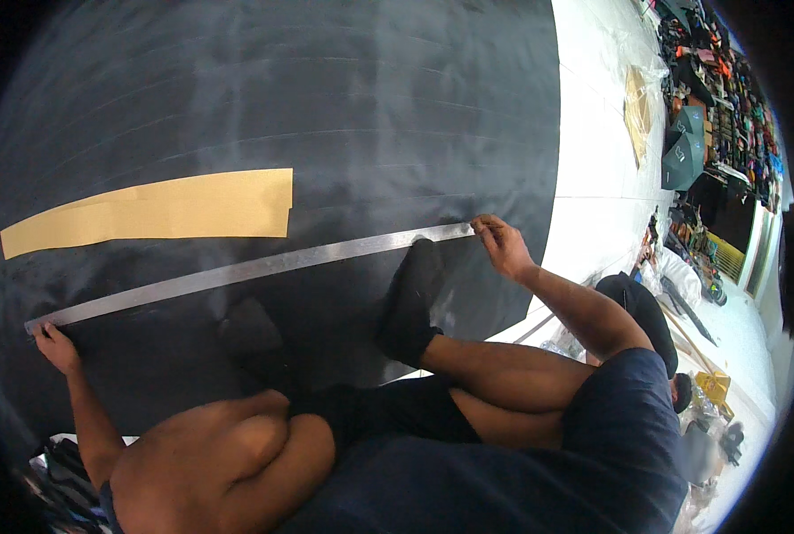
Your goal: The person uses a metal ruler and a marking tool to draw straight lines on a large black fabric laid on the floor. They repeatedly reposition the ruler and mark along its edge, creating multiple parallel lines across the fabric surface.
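Observation:
A long metal ruler [263, 267] lies across a large black sheet [326, 107], its right end a little farther from me than its left. My left hand [56, 347] grips its left end, the thumb and fingers pressed at the edge. At the opposite end my right hand [504, 247] pinches the ruler between thumb and fingers. Just beyond the ruler's left half lies a tan strip of flat material [192, 206]. It tapers to the left and seems to be two overlapping layers. My foot in a black sock [410, 307] rests on the sheet, its toes close to the ruler.
To the right, past the sheet's edge, is a white tiled floor [593, 142] with a plastic-wrapped tan piece [637, 116]. Farther right, green boxes [684, 156] stand beside a crowded pile of goods [731, 98]. A yellow crate [713, 389] sits at the lower right.

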### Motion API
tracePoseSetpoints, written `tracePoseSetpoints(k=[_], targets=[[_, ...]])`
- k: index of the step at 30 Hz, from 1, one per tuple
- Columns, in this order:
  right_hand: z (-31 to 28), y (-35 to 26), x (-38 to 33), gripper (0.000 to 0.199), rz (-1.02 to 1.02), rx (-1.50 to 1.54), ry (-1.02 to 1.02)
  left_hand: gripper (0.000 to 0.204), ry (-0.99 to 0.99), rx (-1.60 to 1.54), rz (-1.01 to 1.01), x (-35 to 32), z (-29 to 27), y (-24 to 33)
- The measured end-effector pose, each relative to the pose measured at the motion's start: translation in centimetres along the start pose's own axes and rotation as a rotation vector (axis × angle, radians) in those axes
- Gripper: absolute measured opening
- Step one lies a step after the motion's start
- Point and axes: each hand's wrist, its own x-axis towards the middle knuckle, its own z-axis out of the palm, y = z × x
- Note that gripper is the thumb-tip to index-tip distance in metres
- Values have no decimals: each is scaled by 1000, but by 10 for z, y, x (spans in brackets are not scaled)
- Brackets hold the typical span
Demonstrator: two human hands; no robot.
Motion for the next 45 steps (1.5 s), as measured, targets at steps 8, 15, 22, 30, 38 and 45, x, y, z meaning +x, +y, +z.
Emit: tracePoseSetpoints(k=[8,15,22,30,38,45], targets=[[33,-53,10,24,-537,-425,-30,40,-116,-102,-124,-2,-10,15],[155,-220,38,37,-1210,-262,-209,45,103,85,-72,-11,9,11],[227,-311,51,33,-1253,-9,-243,52,124,54,-71,1,1,-13],[-60,-150,43,31,-697,-567,-116,63,-33,147,19,-54,-35,97],[-15,-33,-19,33,-50,-411,-22,72,-122,189,107,-58,-13,57],[108,24,-31,24,-294,-195,450,76,-263,69,97,-77,-25,163]])
